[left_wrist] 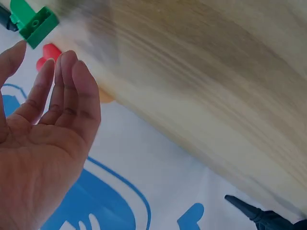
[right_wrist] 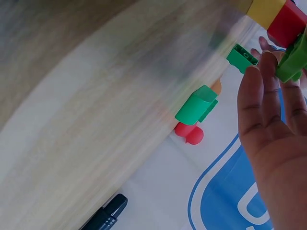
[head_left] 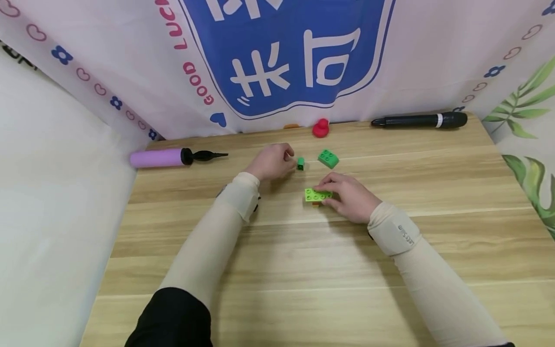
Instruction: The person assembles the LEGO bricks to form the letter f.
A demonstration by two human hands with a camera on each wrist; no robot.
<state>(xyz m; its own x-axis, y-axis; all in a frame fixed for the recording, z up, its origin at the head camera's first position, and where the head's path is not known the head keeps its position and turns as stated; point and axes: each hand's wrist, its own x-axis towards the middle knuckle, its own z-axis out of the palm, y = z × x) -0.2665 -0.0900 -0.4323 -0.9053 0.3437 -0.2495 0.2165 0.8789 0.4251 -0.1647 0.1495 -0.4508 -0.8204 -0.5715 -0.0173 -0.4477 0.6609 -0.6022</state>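
Note:
My right hand (head_left: 351, 197) pinches a lime-green toy building brick (head_left: 313, 194) between thumb and fingers. A red brick (right_wrist: 288, 24) and a yellow brick (right_wrist: 266, 12) are stacked beneath it, mostly hidden in the head view. My left hand (head_left: 272, 161) holds nothing, its fingers loosely bent, with the fingertips just left of a small green brick (head_left: 301, 164). To the right of that, farther back, lies a larger green brick (head_left: 328, 158) with studs up. In the left wrist view, the palm and the gap between thumb and fingers show.
A red knobbed piece (head_left: 321, 128) sits at the table's back edge, with an orange object (head_left: 292, 126) beside it. A purple hand pump (head_left: 158, 158) lies at the left, a black pen-shaped object (head_left: 418, 120) at the back right. A printed cloth (head_left: 260, 111) hangs behind.

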